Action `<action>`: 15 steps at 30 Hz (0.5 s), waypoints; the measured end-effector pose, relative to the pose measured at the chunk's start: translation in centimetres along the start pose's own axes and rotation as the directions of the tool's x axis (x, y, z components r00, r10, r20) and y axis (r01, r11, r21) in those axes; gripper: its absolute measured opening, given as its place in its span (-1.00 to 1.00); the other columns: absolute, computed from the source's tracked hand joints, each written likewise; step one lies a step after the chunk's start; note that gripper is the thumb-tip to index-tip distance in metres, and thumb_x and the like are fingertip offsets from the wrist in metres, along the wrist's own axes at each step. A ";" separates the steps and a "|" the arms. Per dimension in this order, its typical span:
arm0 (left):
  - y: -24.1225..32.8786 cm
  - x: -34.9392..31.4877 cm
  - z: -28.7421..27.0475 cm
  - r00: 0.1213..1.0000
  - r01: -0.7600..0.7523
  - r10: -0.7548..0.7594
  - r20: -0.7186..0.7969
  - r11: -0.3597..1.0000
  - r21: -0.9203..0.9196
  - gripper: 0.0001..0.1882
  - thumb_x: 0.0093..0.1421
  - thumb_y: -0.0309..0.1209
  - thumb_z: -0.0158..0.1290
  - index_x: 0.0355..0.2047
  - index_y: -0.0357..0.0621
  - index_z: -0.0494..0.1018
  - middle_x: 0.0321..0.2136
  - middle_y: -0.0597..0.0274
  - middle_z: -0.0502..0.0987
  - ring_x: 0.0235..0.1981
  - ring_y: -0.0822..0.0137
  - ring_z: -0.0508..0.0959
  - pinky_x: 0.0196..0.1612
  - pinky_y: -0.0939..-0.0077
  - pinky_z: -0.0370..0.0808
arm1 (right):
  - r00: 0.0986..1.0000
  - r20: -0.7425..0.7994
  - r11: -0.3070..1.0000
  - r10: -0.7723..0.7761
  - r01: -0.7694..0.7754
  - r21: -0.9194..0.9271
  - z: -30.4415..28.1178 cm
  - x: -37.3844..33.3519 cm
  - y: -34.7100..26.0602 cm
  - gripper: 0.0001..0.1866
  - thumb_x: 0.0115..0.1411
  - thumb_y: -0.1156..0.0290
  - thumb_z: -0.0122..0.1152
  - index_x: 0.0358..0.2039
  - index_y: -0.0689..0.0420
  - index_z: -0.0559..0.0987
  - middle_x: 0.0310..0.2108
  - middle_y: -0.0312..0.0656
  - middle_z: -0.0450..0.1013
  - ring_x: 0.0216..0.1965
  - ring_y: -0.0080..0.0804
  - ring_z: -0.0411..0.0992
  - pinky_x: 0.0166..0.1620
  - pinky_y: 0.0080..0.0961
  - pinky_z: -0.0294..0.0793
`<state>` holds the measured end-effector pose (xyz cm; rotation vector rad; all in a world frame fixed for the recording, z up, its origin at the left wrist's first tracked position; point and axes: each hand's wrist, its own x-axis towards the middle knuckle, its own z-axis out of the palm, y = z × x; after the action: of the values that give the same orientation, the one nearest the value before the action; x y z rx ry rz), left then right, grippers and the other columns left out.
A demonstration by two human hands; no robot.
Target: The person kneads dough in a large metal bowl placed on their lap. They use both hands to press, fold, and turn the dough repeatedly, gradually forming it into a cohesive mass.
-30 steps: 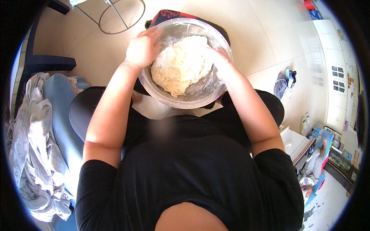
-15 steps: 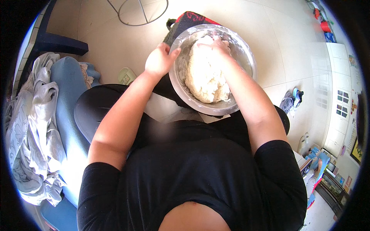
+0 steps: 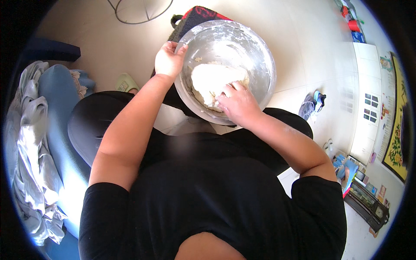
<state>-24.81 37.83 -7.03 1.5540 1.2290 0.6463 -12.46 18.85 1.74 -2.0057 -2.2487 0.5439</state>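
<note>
A wide metal bowl (image 3: 261, 60) in front of me holds a lump of pale dough (image 3: 212, 78) at its near side. White smears coat the inner wall. My left hand (image 3: 170, 60) grips the bowl's left rim, thumb over the edge. Down in the bowl, my right hand (image 3: 239, 104) has its curled fingers in the near right part of the dough. The tips of those fingers are partly hidden by the dough.
Under the bowl is a dark stool with a black and red cover (image 3: 197, 16). A blue sofa (image 3: 56, 95) with a crumpled grey cloth (image 3: 30, 117) stands on the left. A green slipper (image 3: 125, 82) and a pair of sneakers (image 3: 313, 104) lie on the floor.
My right hand has come from the far side of the bowl to the near side. The dough is now more compact and bunched nearer me. My left hand stays on the rim.
</note>
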 end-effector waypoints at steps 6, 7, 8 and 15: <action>0.9 0.3 0.3 0.999 -0.032 0.028 0.025 0.989 0.143 -0.62 0.03 -0.18 0.08 -0.33 -0.28 0.41 -0.46 0.02 0.52 -0.40 0.16 0.53 -0.27 0.39 0.42 | 0.997 -0.004 0.990 0.076 -0.076 -0.119 1.7 4.4 3.0 -0.81 -0.06 0.47 0.03 -0.36 0.14 0.47 -0.22 -0.07 0.34 -0.13 -0.08 0.27 -0.07 -0.25 0.33; 1.2 0.4 0.0 0.999 -0.048 0.046 0.013 0.984 0.169 -0.62 0.03 -0.17 0.08 -0.32 -0.28 0.41 -0.45 0.01 0.52 -0.38 0.14 0.53 -0.26 0.38 0.42 | 0.996 -0.002 0.991 0.093 -0.092 -0.100 1.7 5.2 3.5 -0.78 -0.05 0.48 -0.01 -0.33 0.15 0.47 -0.18 -0.05 0.34 -0.09 -0.06 0.26 -0.03 -0.22 0.30; 1.7 0.2 -0.2 0.999 -0.026 0.020 0.038 0.987 0.156 -0.62 0.03 -0.17 0.07 -0.32 -0.28 0.40 -0.43 -0.01 0.52 -0.35 0.11 0.53 -0.23 0.36 0.42 | 0.992 0.053 0.987 0.119 -0.112 -0.119 1.3 5.6 3.8 -0.76 0.00 0.43 -0.01 -0.27 0.14 0.45 -0.10 -0.04 0.32 -0.04 -0.06 0.24 0.00 -0.23 0.27; 0.8 -0.3 -0.7 0.998 -0.055 0.058 -0.006 0.967 0.249 -0.56 0.07 -0.16 0.03 -0.21 -0.31 0.38 -0.33 -0.07 0.50 -0.25 0.09 0.51 -0.15 0.38 0.39 | 0.775 0.497 0.871 0.390 -0.486 0.075 -9.5 6.6 2.3 -0.61 0.11 0.17 0.06 -0.09 0.08 0.45 -0.15 -0.06 0.41 -0.15 -0.30 0.40 -0.12 -0.43 0.38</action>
<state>-25.17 37.88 -5.99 1.8000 1.3187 0.5548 -8.45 27.41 8.72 -2.5055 -1.7874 1.3788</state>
